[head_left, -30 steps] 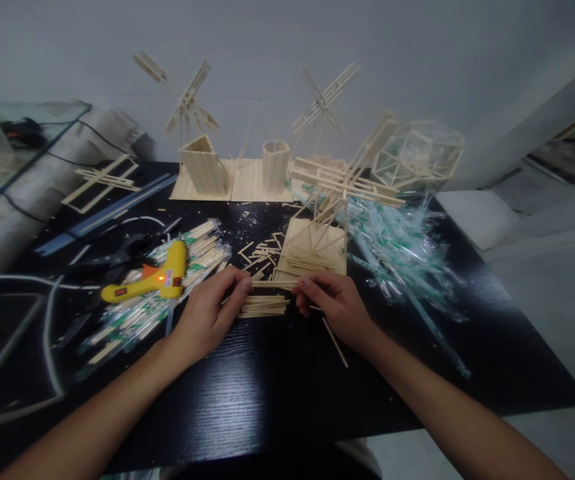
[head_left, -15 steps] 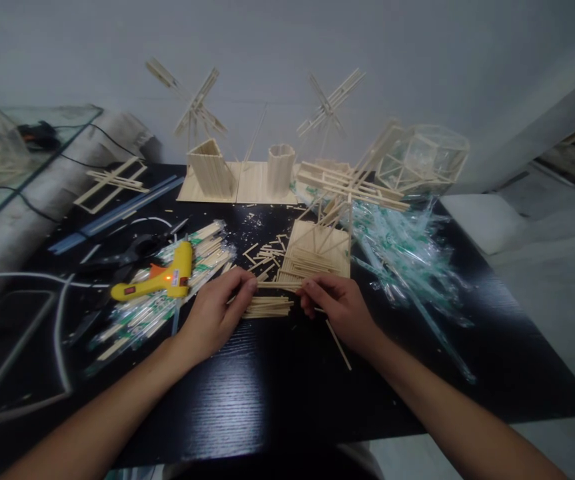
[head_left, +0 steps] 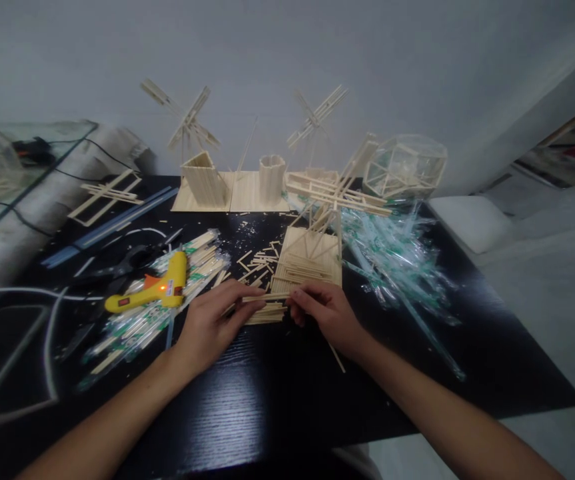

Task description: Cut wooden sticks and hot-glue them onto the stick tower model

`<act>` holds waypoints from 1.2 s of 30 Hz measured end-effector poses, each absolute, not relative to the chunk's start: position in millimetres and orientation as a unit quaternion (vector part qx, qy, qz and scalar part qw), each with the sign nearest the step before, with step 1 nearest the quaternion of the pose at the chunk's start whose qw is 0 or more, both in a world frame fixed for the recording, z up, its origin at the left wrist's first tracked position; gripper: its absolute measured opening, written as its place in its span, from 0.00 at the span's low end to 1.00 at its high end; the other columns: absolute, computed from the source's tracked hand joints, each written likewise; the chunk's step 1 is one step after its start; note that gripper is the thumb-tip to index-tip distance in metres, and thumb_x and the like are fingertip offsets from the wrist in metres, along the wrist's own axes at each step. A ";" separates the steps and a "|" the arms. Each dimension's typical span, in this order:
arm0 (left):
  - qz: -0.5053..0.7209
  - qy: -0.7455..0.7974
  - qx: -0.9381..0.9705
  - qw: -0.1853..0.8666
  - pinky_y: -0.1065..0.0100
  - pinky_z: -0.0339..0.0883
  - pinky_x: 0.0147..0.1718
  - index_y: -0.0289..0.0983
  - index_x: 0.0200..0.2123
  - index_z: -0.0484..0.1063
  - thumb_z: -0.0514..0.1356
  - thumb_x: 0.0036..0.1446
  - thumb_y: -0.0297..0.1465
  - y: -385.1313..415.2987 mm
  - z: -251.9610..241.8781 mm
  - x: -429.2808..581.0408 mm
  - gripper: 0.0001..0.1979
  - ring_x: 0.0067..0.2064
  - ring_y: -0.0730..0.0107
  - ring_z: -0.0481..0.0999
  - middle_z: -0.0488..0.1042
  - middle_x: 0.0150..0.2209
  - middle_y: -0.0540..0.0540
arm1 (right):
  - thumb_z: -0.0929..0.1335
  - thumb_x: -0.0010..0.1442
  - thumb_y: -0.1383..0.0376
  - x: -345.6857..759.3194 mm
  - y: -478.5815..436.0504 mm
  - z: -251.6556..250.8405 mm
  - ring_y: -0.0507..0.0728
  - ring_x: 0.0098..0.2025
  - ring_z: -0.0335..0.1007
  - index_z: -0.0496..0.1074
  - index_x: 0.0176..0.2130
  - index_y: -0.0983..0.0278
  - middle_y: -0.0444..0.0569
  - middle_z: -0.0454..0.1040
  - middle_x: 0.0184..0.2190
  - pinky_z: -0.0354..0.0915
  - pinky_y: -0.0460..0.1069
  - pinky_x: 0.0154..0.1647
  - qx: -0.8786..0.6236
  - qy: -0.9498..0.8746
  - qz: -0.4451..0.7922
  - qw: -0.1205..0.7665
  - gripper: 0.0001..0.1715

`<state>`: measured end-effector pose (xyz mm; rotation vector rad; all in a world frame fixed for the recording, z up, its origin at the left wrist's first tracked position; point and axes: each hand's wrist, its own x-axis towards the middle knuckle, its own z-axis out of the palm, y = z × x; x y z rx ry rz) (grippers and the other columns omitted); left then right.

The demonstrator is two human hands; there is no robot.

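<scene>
Grey wall (head_left: 267, 53) stands behind a black table (head_left: 292, 407); positions are given by clock face centred on the hands, with 12 at the wall side; right hand (head_left: 324, 312) pinches the right end of thin wooden sticks (head_left: 278, 297), held level above the table, exact count not discernible; left hand (head_left: 217, 315) has its thumb and forefinger slightly parted around the left end, and whether they press on it cannot be told; a bundle of sticks (head_left: 267, 314) lies at 6, just beside those held, partly hidden by the left hand; one loose stick (head_left: 337, 359) shows at 5, below the right hand; short offcuts (head_left: 260, 261) lie scattered at 12; at 1, a wooden base (head_left: 294, 239) bears further loose sticks (head_left: 310, 268) and a windmill-like frame (head_left: 337, 198); a triangular tower (head_left: 204, 183) stands at 11 and a rounded tower (head_left: 271, 181) at 12, farther back; crumpled clear wrappers (head_left: 397, 247) are heaped at 2; at 9, a yellow glue gun (head_left: 172, 287), orange light showing, rests on wrapped sticks (head_left: 140, 327); blue strips (head_left: 112, 227) lie at 10
</scene>
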<state>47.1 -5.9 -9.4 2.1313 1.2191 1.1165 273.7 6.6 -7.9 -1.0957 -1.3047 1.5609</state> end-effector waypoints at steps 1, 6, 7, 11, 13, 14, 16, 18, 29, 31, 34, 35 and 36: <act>0.405 0.442 0.769 0.222 0.69 0.72 0.36 0.39 0.44 0.78 0.64 0.66 0.31 -6.1 -9.5 47.2 0.06 0.36 0.69 0.80 0.81 0.37 0.47 | 0.73 0.60 0.48 273.7 6.5 -8.0 0.50 0.23 0.68 0.78 0.29 0.66 0.45 0.74 0.22 0.66 0.46 0.26 -0.433 -0.515 0.621 0.402 0.23; 0.406 0.435 0.772 0.222 0.68 0.73 0.37 0.39 0.44 0.78 0.63 0.66 0.30 -7.6 -9.8 45.0 0.05 0.37 0.69 0.80 0.82 0.38 0.46 | 0.74 0.60 0.48 272.9 6.1 -10.6 0.50 0.23 0.68 0.79 0.29 0.66 0.44 0.74 0.21 0.66 0.45 0.25 -0.432 -0.504 0.632 0.400 0.23; 0.408 0.433 0.773 0.218 0.68 0.73 0.37 0.39 0.44 0.78 0.64 0.65 0.29 -7.8 -9.9 44.8 0.05 0.37 0.69 0.80 0.81 0.37 0.46 | 0.74 0.59 0.48 272.4 5.9 -11.0 0.50 0.23 0.68 0.79 0.29 0.66 0.44 0.74 0.21 0.66 0.45 0.25 -0.432 -0.501 0.634 0.401 0.23; 0.416 0.431 0.772 0.211 0.70 0.72 0.37 0.38 0.43 0.77 0.64 0.65 0.27 -7.4 -9.5 45.8 0.04 0.37 0.71 0.80 0.81 0.37 0.47 | 0.75 0.58 0.48 270.7 5.1 -10.7 0.50 0.23 0.68 0.80 0.30 0.66 0.45 0.74 0.21 0.67 0.45 0.25 -0.426 -0.487 0.647 0.404 0.23; 0.419 0.434 0.768 0.213 0.70 0.72 0.38 0.38 0.42 0.78 0.64 0.65 0.27 -6.7 -8.5 46.5 0.04 0.37 0.71 0.80 0.81 0.37 0.47 | 0.75 0.59 0.47 271.8 5.9 -9.8 0.51 0.23 0.70 0.80 0.30 0.66 0.46 0.76 0.22 0.68 0.46 0.26 -0.425 -0.488 0.647 0.403 0.24; 0.420 0.438 0.765 0.215 0.69 0.72 0.38 0.38 0.42 0.78 0.64 0.64 0.27 -6.2 -7.9 46.7 0.04 0.37 0.70 0.80 0.82 0.37 0.47 | 0.74 0.60 0.47 273.0 6.8 -9.3 0.51 0.23 0.70 0.80 0.30 0.66 0.47 0.76 0.22 0.69 0.46 0.26 -0.425 -0.491 0.645 0.404 0.25; 0.424 0.447 0.757 0.218 0.69 0.73 0.37 0.39 0.41 0.78 0.65 0.64 0.28 -5.2 -6.7 46.6 0.03 0.36 0.70 0.80 0.81 0.36 0.48 | 0.73 0.61 0.45 276.2 9.4 -8.5 0.52 0.23 0.71 0.80 0.29 0.67 0.47 0.76 0.22 0.69 0.47 0.26 -0.430 -0.491 0.632 0.417 0.27; 0.430 0.451 0.750 0.221 0.69 0.73 0.38 0.39 0.41 0.78 0.65 0.64 0.28 -4.3 -5.9 46.1 0.03 0.36 0.71 0.80 0.81 0.36 0.48 | 0.72 0.62 0.45 279.1 11.7 -8.3 0.52 0.23 0.71 0.80 0.30 0.67 0.47 0.76 0.21 0.70 0.47 0.25 -0.441 -0.490 0.611 0.438 0.27; 0.416 0.427 0.766 0.238 0.73 0.72 0.37 0.39 0.42 0.77 0.64 0.65 0.27 -9.2 -15.8 52.3 0.03 0.36 0.74 0.80 0.81 0.37 0.49 | 0.78 0.58 0.61 272.7 -1.6 -17.6 0.58 0.34 0.83 0.84 0.37 0.58 0.47 0.85 0.33 0.78 0.51 0.41 -0.462 -0.665 0.385 0.443 0.05; 0.425 0.423 0.765 0.235 0.74 0.72 0.37 0.39 0.43 0.78 0.65 0.64 0.27 -9.6 -18.8 52.9 0.05 0.36 0.74 0.80 0.81 0.37 0.49 | 0.77 0.59 0.63 274.4 -1.3 -18.5 0.58 0.34 0.84 0.84 0.37 0.58 0.46 0.86 0.33 0.78 0.51 0.42 -0.458 -0.677 0.358 0.451 0.03; 0.435 0.415 0.764 0.234 0.74 0.73 0.38 0.39 0.43 0.78 0.66 0.63 0.26 -10.2 -21.1 53.2 0.06 0.37 0.74 0.81 0.82 0.37 0.49 | 0.77 0.59 0.65 276.0 -0.9 -18.5 0.56 0.31 0.84 0.84 0.37 0.58 0.44 0.86 0.32 0.79 0.48 0.38 -0.455 -0.676 0.361 0.453 0.03; 0.435 0.414 0.764 0.236 0.74 0.73 0.38 0.39 0.43 0.78 0.66 0.63 0.26 -10.4 -21.0 53.3 0.06 0.37 0.74 0.81 0.82 0.38 0.49 | 0.77 0.59 0.66 276.1 -1.0 -18.3 0.56 0.30 0.83 0.84 0.37 0.59 0.44 0.86 0.31 0.78 0.47 0.37 -0.455 -0.673 0.366 0.453 0.04; 0.436 0.413 0.764 0.237 0.74 0.73 0.38 0.39 0.43 0.78 0.66 0.63 0.25 -10.6 -20.7 53.4 0.06 0.37 0.74 0.81 0.82 0.38 0.49 | 0.77 0.59 0.66 276.1 -1.2 -18.0 0.55 0.29 0.83 0.84 0.37 0.59 0.43 0.86 0.31 0.78 0.47 0.36 -0.455 -0.672 0.369 0.453 0.04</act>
